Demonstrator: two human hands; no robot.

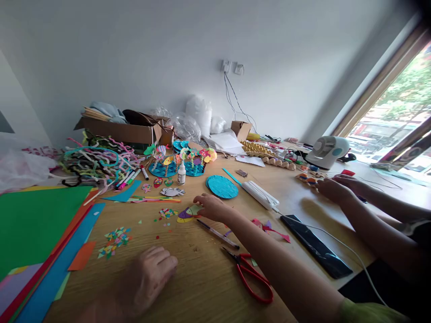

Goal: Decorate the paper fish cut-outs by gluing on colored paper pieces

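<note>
Curled on the bare tabletop at the lower left, my left hand [151,274] is closed, with nothing visible in it. My right hand [213,207] reaches to the middle of the table, fingers apart, at a green paper fish shape [193,210]. This overlaps a purple paper piece [183,214] and a yellow one [184,220]. Just below lies a pen [218,234]. Red-handled scissors [249,274] rest under my right forearm. Small confetti dots [167,213] are left of the paper fish. Behind my right hand are blue round discs [222,186].
A white glue bottle [181,174] stands before finished blue fish-tank crafts [164,168]. Coloured paper sheets [43,224] and tangled pipe cleaners [97,159] fill the left. A power strip [260,195], a black phone-like slab [316,246] and another person's hands [336,188] are right.
</note>
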